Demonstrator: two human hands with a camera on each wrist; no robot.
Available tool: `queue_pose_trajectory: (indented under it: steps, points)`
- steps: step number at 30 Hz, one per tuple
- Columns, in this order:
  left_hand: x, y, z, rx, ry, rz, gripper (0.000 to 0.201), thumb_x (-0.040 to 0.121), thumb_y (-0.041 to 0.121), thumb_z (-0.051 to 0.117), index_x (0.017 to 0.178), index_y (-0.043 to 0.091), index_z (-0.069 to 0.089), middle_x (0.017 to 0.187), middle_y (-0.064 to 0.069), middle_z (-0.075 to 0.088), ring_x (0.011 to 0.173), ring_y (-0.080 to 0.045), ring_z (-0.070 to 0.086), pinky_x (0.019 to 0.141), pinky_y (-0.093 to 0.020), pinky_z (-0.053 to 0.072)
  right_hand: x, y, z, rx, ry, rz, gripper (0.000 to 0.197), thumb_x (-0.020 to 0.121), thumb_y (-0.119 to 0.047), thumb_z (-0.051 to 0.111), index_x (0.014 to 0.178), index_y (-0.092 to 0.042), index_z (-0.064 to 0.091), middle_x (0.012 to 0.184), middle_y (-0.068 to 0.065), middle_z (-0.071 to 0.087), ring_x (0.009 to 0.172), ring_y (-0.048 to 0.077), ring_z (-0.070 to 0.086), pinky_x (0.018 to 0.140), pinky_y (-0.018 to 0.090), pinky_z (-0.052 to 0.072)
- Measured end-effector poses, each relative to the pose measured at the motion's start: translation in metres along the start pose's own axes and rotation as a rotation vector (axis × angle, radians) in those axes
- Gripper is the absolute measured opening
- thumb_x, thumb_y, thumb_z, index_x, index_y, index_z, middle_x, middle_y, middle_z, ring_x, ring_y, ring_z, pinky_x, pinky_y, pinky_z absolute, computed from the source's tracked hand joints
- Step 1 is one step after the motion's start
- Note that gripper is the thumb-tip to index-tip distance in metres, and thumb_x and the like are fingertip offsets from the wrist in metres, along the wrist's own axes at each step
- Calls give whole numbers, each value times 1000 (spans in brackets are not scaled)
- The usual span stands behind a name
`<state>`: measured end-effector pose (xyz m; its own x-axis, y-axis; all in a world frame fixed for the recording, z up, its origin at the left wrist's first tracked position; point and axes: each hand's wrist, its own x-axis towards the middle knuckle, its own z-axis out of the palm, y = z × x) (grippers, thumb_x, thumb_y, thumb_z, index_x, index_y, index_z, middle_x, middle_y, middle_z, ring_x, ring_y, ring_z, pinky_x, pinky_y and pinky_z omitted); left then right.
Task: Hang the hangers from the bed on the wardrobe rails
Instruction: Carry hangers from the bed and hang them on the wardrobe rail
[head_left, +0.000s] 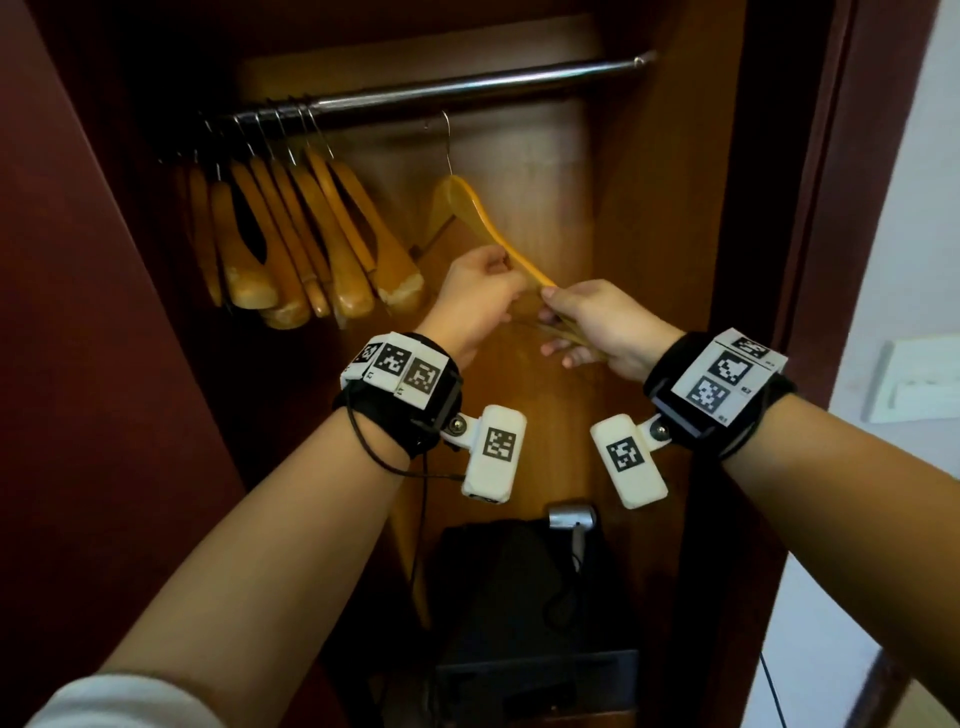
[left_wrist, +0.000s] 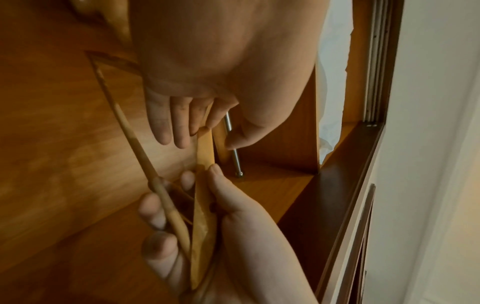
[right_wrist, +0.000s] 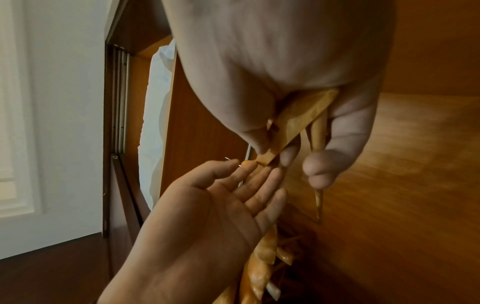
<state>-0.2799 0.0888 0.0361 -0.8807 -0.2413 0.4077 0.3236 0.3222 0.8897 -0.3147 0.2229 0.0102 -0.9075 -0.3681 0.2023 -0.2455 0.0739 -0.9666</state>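
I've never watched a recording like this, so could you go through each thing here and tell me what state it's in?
Single yellow wooden hanger: hook at the rail, tilted, held at its lower end.
Left hand: fingers nearly straight, touching the hanger's arm.
Right hand: gripping the hanger's end.
Bunch of wooden hangers: hanging together at the rail's left.
Metal wardrobe rail: mounted, right part bare.
Wardrobe: open.

Honey-yellow wooden hanger (head_left: 480, 221), silver rail (head_left: 467, 85), reddish-brown wardrobe (head_left: 104, 312), black-and-white checkered wrist tags (head_left: 400, 366).
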Motion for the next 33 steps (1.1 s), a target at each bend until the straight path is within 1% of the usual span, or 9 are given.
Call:
queue_pose_trajectory:
  steps: [2, 4, 7, 10, 13, 16, 21, 28, 33]
  points:
    - [9, 6, -9, 32, 13, 38, 55, 87, 6, 63, 140, 5, 49, 112, -4, 62, 101, -17, 61, 79, -29, 53, 11, -9, 7, 2, 3, -9, 27, 105, -31, 47, 106, -4, 53, 86, 6, 55, 63, 19, 62, 40, 21, 47]
    - [20, 10, -23, 40, 34, 81, 52, 87, 5, 63, 138, 4, 52, 114, -3, 61, 107, -18, 61, 95, -35, 53, 25, -20, 18, -6, 6, -25, 26, 105, -31, 47, 102, -5, 52, 86, 6, 55, 62, 19, 62, 38, 21, 47]
    - [32, 14, -44, 56, 51, 113, 49, 87, 4, 63, 135, 5, 55, 117, -3, 61, 109, -16, 60, 101, -39, 51, 43, -36, 31, -39, 15, -42, 27, 105, -31, 47, 95, -7, 53, 86, 6, 54, 63, 19, 61, 37, 20, 46]
    - [45, 14, -64, 76, 61, 148, 48, 88, 4, 61, 136, 7, 55, 125, -6, 62, 115, -17, 59, 101, -36, 51, 60, -46, 42, -66, 19, -52, 28, 105, -32, 47, 98, -6, 54, 88, 7, 55, 60, 17, 61, 36, 20, 46]
    - [56, 7, -81, 118, 79, 163, 43, 90, 5, 60, 132, 8, 57, 116, 0, 61, 109, -15, 59, 91, -25, 50, 74, -52, 54, -72, 13, -37, 28, 105, -33, 47, 89, -11, 54, 81, 3, 54, 52, 12, 61, 37, 20, 46]
    - [67, -6, -93, 187, 104, 171, 39, 88, 7, 61, 127, 13, 61, 114, 2, 61, 105, -12, 57, 81, -17, 46, 85, -56, 67, -87, 17, -26, 29, 105, -33, 46, 85, -13, 53, 77, 1, 52, 55, 14, 59, 38, 20, 45]
    - [78, -18, -105, 203, 148, 179, 34, 87, 7, 62, 120, 13, 65, 108, 2, 61, 98, -11, 57, 73, -15, 44, 101, -61, 82, -111, 28, -12, 30, 106, -34, 44, 85, -14, 52, 77, 2, 52, 59, 17, 58, 37, 20, 44]
    - [89, -26, -115, 231, 129, 175, 30, 84, 8, 63, 112, 16, 67, 113, -3, 63, 103, -18, 60, 89, -32, 50, 122, -67, 95, -91, 49, 22, 34, 106, -35, 43, 80, -15, 51, 74, 2, 52, 57, 18, 57, 37, 18, 44]
    - [95, -27, -113, 231, 69, 169, 34, 85, 10, 65, 119, 13, 66, 111, -2, 66, 107, -18, 62, 93, -31, 51, 130, -62, 106, -98, 24, 48, 33, 106, -35, 42, 83, -13, 51, 79, 5, 55, 57, 18, 56, 39, 18, 45]
